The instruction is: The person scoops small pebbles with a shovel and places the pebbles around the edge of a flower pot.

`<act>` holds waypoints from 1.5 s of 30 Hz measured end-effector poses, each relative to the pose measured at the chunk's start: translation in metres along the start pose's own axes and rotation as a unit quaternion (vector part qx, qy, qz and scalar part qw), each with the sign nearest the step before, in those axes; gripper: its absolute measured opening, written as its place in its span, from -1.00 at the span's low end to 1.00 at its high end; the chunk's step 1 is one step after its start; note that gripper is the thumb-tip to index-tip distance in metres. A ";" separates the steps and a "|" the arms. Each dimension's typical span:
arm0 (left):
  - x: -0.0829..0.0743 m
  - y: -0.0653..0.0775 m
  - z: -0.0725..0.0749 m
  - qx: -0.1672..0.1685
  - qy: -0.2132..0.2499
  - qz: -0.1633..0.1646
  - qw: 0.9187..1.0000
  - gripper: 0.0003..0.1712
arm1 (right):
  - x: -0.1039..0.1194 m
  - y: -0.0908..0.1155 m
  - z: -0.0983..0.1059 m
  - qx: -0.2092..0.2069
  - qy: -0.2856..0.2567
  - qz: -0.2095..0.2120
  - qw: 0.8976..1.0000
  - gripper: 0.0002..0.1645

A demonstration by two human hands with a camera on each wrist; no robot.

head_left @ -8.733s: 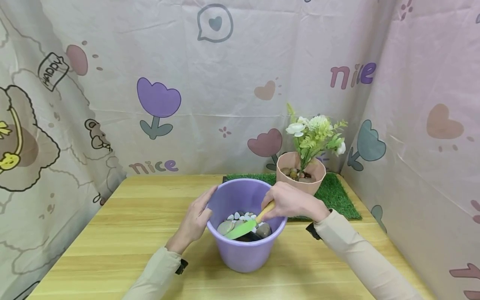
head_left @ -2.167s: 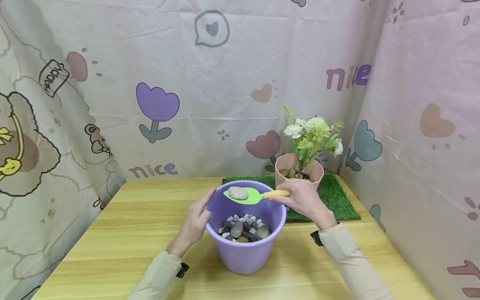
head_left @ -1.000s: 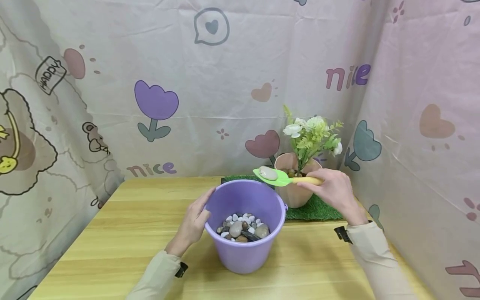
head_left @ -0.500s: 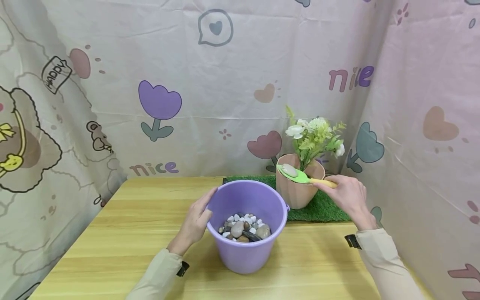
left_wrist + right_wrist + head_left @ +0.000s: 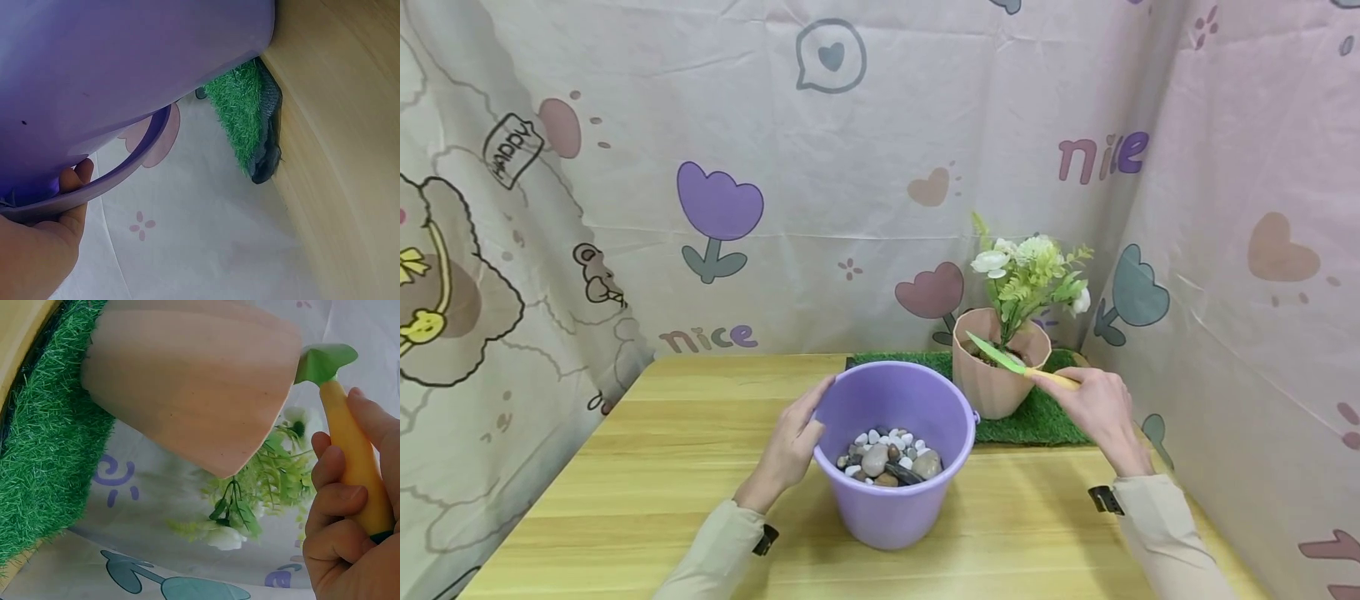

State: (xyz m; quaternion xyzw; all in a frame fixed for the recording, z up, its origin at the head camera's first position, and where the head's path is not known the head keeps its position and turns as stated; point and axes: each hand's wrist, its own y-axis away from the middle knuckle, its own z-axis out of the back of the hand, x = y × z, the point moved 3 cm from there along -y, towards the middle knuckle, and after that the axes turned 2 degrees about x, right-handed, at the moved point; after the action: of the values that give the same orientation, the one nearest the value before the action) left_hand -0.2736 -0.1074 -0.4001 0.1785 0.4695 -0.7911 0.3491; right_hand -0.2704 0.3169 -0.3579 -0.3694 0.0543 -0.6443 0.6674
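Note:
My right hand [image 5: 1097, 404] grips the yellow handle [image 5: 353, 456] of a small garden trowel, its fingers wrapped round it in the right wrist view. The trowel's green blade [image 5: 995, 353] is turned on edge over the mouth of a pink flowerpot [image 5: 992, 392], with stones partly visible inside. White artificial flowers [image 5: 1033, 258] stand in the pot. My left hand [image 5: 790, 437] holds a purple bucket [image 5: 891, 517] by its left rim; in the left wrist view its fingers curl round the bucket's handle [image 5: 134, 162]. Pebbles [image 5: 887, 458] of white, grey and brown lie in the bucket.
The pot stands on a green artificial turf mat [image 5: 1030, 425] at the back right of the wooden table [image 5: 700, 450]. A printed cloth backdrop [image 5: 835, 167] rises behind the table and along both sides. The bucket stands in front of the mat's left part.
My right hand has carried the trowel with a pale stone from the bucket rightward to the pot. The blade has since tipped over and the stone has left it. The left hand stays put.

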 end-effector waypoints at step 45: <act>0.001 0.000 0.000 0.001 -0.005 0.004 1.000 -0.25 | 0.042 -0.006 -0.015 0.040 -0.068 0.074 0.994 -0.67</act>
State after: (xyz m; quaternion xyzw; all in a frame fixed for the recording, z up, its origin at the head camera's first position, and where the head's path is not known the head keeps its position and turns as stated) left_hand -0.2739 -0.1073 -0.4010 0.1768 0.4667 -0.7909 0.3541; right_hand -0.2769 0.2731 -0.3483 -0.3807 0.0102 -0.5681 0.7296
